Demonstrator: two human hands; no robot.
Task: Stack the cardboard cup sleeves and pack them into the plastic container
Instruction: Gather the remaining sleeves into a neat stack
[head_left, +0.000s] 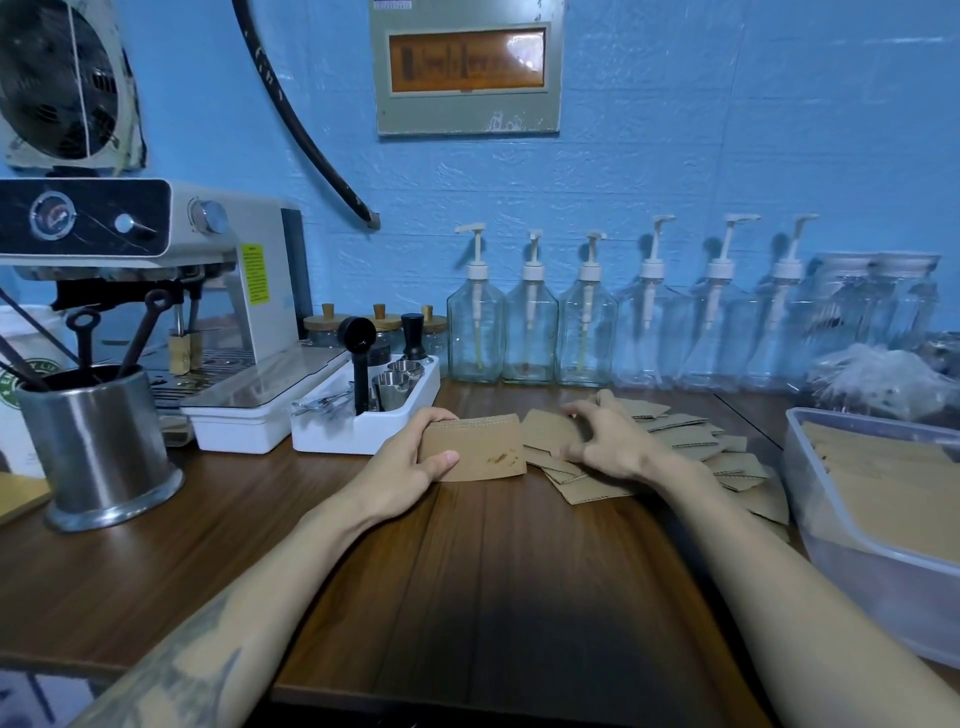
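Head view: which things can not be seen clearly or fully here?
- Plastic container: cut off by the right edge.
- Loose sleeves: partly hidden under the right hand.
- Stack in the left hand: sleeve count too fine to tell.
- Jars: blurred.

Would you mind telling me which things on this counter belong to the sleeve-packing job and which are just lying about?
Part of the job:
- stack of cup sleeves, held by the left hand
- loose sleeves under the right hand
- plastic container, sleeves already inside

Just lying about:
- espresso machine
- steel utensil pot
- white tool tray
- pump bottles
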